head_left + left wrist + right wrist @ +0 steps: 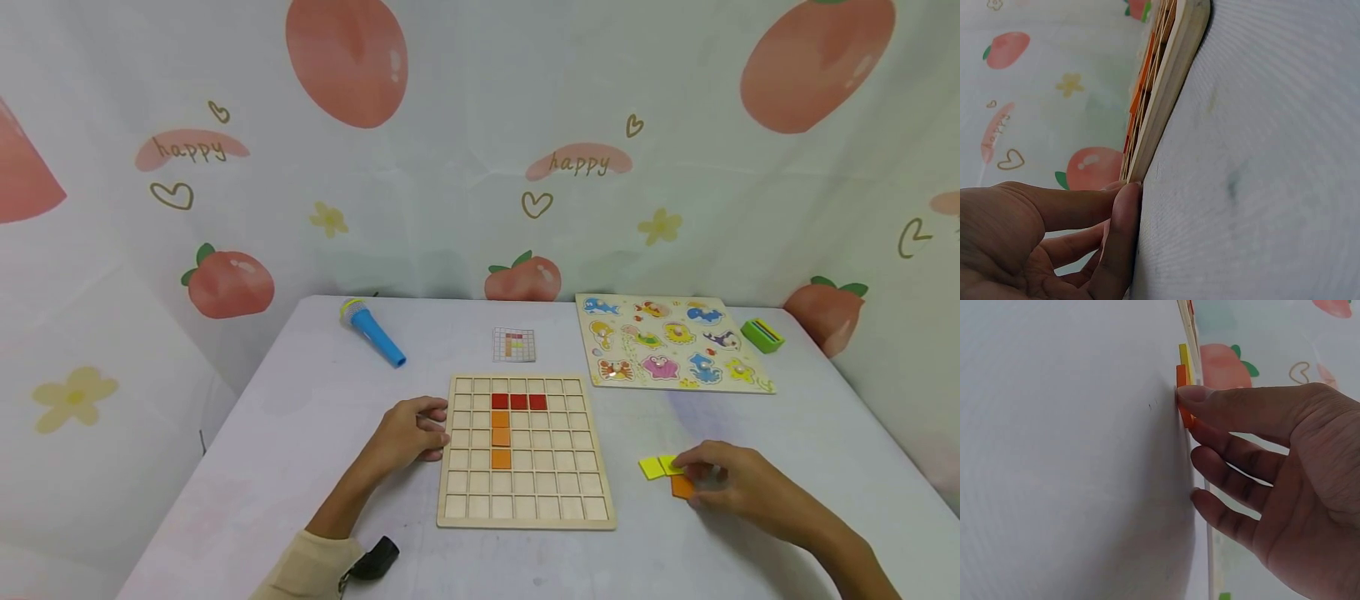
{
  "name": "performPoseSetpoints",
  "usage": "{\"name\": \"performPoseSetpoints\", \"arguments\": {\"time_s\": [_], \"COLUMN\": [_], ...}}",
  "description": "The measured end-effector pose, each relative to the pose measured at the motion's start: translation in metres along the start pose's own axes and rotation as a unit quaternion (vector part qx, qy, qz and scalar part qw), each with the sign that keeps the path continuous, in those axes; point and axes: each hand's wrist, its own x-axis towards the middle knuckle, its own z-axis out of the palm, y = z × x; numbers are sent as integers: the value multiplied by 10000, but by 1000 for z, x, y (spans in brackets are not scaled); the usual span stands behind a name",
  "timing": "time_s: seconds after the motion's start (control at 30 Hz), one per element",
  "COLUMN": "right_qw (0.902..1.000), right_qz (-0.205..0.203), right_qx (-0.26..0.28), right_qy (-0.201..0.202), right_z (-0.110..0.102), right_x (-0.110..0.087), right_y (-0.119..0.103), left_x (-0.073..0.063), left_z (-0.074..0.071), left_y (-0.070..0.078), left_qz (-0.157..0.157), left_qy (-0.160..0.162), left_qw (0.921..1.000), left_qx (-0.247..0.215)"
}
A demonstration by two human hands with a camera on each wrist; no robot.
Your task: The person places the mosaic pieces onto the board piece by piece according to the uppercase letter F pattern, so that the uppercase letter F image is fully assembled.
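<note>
The right hand, its grip unclear, has the orange tile at its thumb, likely light, stiff, best pinched by opposite edges, while the left hand pinches the board.

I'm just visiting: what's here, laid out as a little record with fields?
Board: wooden grid board
Placed: three red tiles in a row; three orange tiles in a column below the leftmost red
Loose: two yellow tiles and a loose orange tile, right of the board
Left hand: holding the board's left edge
Right hand: touching the loose orange tile; grip unclear
Nearby: printed pattern card, toy microphone, animal puzzle
</note>
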Motion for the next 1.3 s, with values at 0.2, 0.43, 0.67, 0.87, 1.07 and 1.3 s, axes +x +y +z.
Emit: {"name": "performPoseSetpoints", "arguments": {"time_s": [0.2, 0.43, 0.67, 0.87, 1.07, 1.3], "right_qw": [9999, 9997, 9993, 9990, 9984, 9972], "right_qz": [37, -99, -184, -222, -165, -399], "right_qx": [-100, -235, -314, -397, -535, -569], "right_qy": [-23, -25, -29, 34, 113, 293], "right_z": [1, 2, 2, 2, 4, 7], "right_x": [0, -1, -1, 0, 3, 7], "right_y": [0, -1, -2, -4, -11, -18], "left_x": [-1, -1, 0, -1, -1, 0], "left_z": [0, 0, 0, 0, 0, 0], "left_y": [1, 0, 0, 0, 1, 0], "left_qz": [7, 4, 22, 7, 3, 6], "left_qy": [-17, -12, -12, -17, -14, -10], "left_qw": [10000, 10000, 10000, 10000, 10000, 10000], "left_qx": [-47, -39, -5, -21, -55, -47]}}
